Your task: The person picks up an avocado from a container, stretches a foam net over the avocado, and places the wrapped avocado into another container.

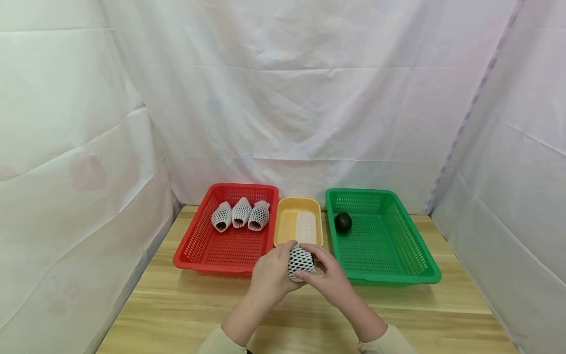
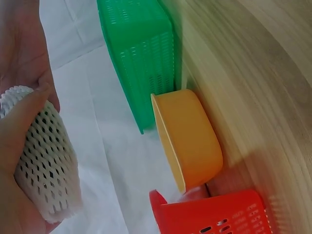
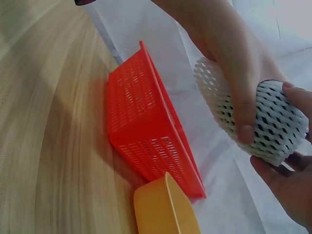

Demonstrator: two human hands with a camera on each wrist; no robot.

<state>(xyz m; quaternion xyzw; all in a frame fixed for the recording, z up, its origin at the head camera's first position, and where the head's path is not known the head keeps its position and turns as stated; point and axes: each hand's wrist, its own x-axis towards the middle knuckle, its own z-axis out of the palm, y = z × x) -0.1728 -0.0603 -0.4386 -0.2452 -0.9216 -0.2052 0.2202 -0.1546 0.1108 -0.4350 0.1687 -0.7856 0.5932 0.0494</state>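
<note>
Both hands hold a white foam net sleeve [image 1: 301,264] with something dark inside, in front of the yellow tray. My left hand [image 1: 270,273] grips the sleeve from the left, its thumb [image 3: 243,114] lying across the net in the right wrist view. From the right, my right hand [image 1: 328,276] pinches the other end between thumb and fingers. Dark shows through the mesh; the sleeve hides most of the thing inside. A single black round object [image 1: 343,222] lies in the green basket [image 1: 413,246], at its left side.
The red basket [image 1: 212,265] on the left holds three dark things in foam net sleeves [image 1: 240,212]. A flat white foam net [image 1: 306,227] lies in the yellow tray [image 1: 286,223] between the baskets. White cloth [image 1: 283,113] hangs behind and at both sides of the wooden table [image 1: 177,314].
</note>
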